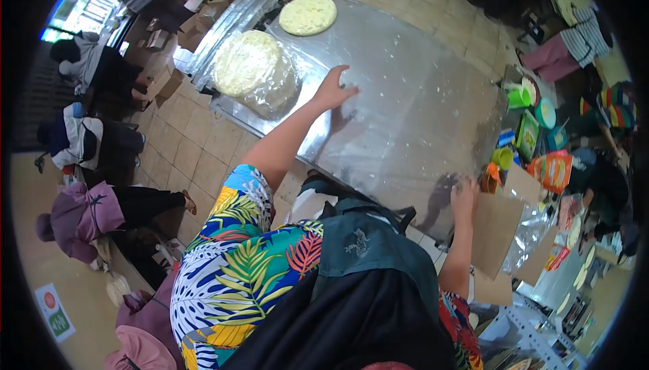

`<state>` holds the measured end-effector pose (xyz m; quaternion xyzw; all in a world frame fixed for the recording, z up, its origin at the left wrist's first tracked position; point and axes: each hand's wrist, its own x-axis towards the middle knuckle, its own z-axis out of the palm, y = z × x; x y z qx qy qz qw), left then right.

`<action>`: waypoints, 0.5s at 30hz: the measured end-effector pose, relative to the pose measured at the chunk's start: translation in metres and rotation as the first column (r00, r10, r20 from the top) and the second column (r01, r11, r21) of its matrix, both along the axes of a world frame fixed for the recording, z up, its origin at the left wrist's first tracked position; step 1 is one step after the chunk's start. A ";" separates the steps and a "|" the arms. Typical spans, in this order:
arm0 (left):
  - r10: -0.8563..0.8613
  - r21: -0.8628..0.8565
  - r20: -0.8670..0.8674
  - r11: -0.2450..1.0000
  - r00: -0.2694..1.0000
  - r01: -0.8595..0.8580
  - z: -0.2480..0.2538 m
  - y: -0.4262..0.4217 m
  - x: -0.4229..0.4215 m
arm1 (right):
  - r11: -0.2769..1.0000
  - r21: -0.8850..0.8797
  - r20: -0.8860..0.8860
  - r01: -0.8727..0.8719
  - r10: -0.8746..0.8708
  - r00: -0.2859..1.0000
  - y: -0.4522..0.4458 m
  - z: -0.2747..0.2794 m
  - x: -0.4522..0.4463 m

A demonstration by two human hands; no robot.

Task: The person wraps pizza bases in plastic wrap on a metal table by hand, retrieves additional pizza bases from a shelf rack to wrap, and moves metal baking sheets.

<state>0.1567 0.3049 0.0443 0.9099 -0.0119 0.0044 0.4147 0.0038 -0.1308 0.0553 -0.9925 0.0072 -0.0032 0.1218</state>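
Above the metal table (405, 93), my left hand (333, 90) is held out with its fingers apart and nothing in it. A tall stack of round flatbreads (249, 63) wrapped in clear plastic stands to its left. A single pale round flatbread (307, 15) lies flat on the table beyond the stack. My right hand (464, 193) is at the table's right edge, beside an open cardboard box (497, 229). Its fingers are bent and partly hidden, and whether it touches anything is unclear.
Plastic sheeting (236, 21) lies along the table's left end. Colourful containers, including a green cup (518, 97), and an orange packet (551, 170) crowd the right side. Several people work around the room. A metal rack (524, 333) stands at lower right.
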 end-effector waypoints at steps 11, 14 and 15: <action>0.651 -0.731 -0.641 -0.358 0.405 -0.581 -0.019 0.059 0.161 | 0.994 0.104 0.021 -0.041 0.039 0.999 0.069 0.006 -0.006; 0.685 -0.750 -0.635 -0.437 0.357 -0.497 -0.068 0.071 0.198 | 0.994 0.106 -0.001 -0.030 0.030 1.000 0.067 0.002 -0.007; 0.683 -0.734 -0.653 -0.465 0.326 -0.495 -0.079 0.075 0.206 | 0.992 0.129 -0.006 -0.016 0.017 1.000 0.067 0.001 -0.009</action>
